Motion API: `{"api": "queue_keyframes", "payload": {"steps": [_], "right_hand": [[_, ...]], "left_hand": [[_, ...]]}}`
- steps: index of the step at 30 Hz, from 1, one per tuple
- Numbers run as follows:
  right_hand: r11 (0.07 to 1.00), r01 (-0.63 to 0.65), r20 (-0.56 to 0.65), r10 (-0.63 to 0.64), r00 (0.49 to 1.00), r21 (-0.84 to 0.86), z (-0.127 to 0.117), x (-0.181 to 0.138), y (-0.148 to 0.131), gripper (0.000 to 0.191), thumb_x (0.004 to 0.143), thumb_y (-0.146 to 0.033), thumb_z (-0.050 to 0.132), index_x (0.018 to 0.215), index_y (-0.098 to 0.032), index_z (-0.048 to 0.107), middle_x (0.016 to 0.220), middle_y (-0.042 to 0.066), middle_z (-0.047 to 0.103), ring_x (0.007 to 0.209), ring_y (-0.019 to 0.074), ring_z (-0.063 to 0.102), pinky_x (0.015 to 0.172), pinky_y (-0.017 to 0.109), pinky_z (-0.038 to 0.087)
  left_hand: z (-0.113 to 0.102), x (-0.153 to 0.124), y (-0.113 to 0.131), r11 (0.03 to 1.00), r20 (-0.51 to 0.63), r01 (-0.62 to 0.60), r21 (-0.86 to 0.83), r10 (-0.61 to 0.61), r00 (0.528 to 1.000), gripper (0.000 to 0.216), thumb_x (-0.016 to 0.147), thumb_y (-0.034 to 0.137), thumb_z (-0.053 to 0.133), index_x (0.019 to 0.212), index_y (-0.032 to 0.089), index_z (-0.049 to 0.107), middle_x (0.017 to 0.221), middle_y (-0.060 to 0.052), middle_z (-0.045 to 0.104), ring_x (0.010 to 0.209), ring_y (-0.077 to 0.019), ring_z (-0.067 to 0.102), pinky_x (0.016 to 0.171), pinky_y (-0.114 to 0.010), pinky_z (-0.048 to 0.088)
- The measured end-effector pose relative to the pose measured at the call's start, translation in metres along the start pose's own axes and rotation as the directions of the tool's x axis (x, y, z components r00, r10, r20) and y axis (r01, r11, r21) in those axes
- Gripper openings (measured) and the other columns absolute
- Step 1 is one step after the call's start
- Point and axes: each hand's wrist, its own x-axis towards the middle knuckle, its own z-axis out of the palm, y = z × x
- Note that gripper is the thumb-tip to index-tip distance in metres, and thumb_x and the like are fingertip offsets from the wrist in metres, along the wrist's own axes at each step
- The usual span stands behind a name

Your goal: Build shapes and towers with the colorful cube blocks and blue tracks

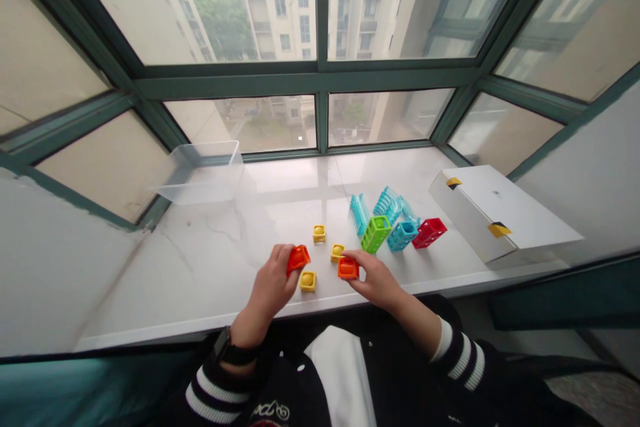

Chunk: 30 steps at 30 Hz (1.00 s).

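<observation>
My left hand (271,288) holds an orange plastic block (299,257) just above the white marble sill (210,260). My right hand (376,278) grips a second orange block (347,268) close beside it. Three small yellow blocks lie around them: one farther back (319,233), one between the hands (337,252), one near the front (308,281). To the right stand a green lattice block (375,233), a light blue one (401,235) and a red one (429,232), with pale blue curved track pieces (387,203) behind them.
A clear plastic tub (203,171) sits at the back left of the sill by the window. A white cardboard box (493,213) lies at the right end. Window frames rise directly behind the sill; the sill's front edge is just before my lap.
</observation>
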Motion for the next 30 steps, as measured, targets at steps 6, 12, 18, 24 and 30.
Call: {"api": "queue_keyframes", "payload": {"steps": [6, 12, 18, 24, 30], "right_hand": [[0.989, -0.136, 0.062, 0.140, 0.988, -0.058, 0.009, -0.012, 0.027, 0.048, 0.073, -0.004, 0.064, 0.118, -0.022, 0.062, 0.115, 0.009, 0.070, 0.108, 0.0265, 0.068, 0.099, 0.042, 0.054], [0.987, -0.153, 0.091, 0.157, 0.983, -0.049, 0.017, -0.017, 0.030, 0.046, 0.075, -0.004, 0.064, 0.118, -0.021, 0.060, 0.117, 0.009, 0.069, 0.110, 0.0269, 0.066, 0.100, 0.042, 0.052], [0.985, -0.171, 0.101, 0.172, 0.980, -0.024, 0.020, -0.019, 0.033, 0.044, 0.076, -0.005, 0.065, 0.116, -0.022, 0.060, 0.116, 0.008, 0.069, 0.108, 0.0264, 0.067, 0.099, 0.041, 0.052], [0.984, -0.178, 0.084, 0.179, 0.980, -0.021, 0.034, -0.019, 0.042, 0.043, 0.077, -0.006, 0.067, 0.115, -0.023, 0.059, 0.115, 0.008, 0.067, 0.108, 0.0258, 0.066, 0.098, 0.040, 0.053], [0.977, -0.137, 0.065, 0.149, 0.987, -0.164, 0.041, -0.018, 0.049, 0.041, 0.080, -0.008, 0.071, 0.118, -0.023, 0.063, 0.117, 0.009, 0.065, 0.113, 0.0279, 0.062, 0.104, 0.043, 0.051]], "left_hand": [[-0.007, 0.036, -0.004, 0.954, 0.191, 0.120, 0.276, -0.176, 0.966, 0.046, 0.098, 0.043, 0.058, 0.142, 0.033, 0.058, 0.124, -0.008, 0.063, 0.089, -0.0229, 0.071, 0.073, -0.034, 0.055], [0.019, 0.082, 0.015, 0.919, 0.423, -0.012, 0.393, -0.169, 0.890, 0.041, 0.093, 0.029, 0.055, 0.133, 0.026, 0.064, 0.125, -0.011, 0.072, 0.110, -0.0269, 0.071, 0.086, -0.035, 0.055], [0.040, 0.100, 0.011, 0.905, 0.524, -0.008, 0.426, -0.240, 0.817, 0.026, 0.086, 0.038, 0.065, 0.102, 0.022, 0.076, 0.106, -0.015, 0.078, 0.099, -0.0321, 0.075, 0.079, -0.038, 0.058], [0.037, 0.098, 0.001, 0.916, 0.539, 0.023, 0.401, -0.256, 0.803, 0.042, 0.080, 0.050, 0.076, 0.113, 0.024, 0.077, 0.114, -0.014, 0.079, 0.105, -0.0329, 0.074, 0.083, -0.038, 0.057], [0.009, 0.112, -0.046, 0.924, 0.287, 0.152, 0.350, -0.260, 0.922, 0.049, 0.100, 0.061, 0.049, 0.116, 0.022, 0.073, 0.112, -0.012, 0.075, 0.104, -0.0282, 0.070, 0.087, -0.036, 0.054]]}}
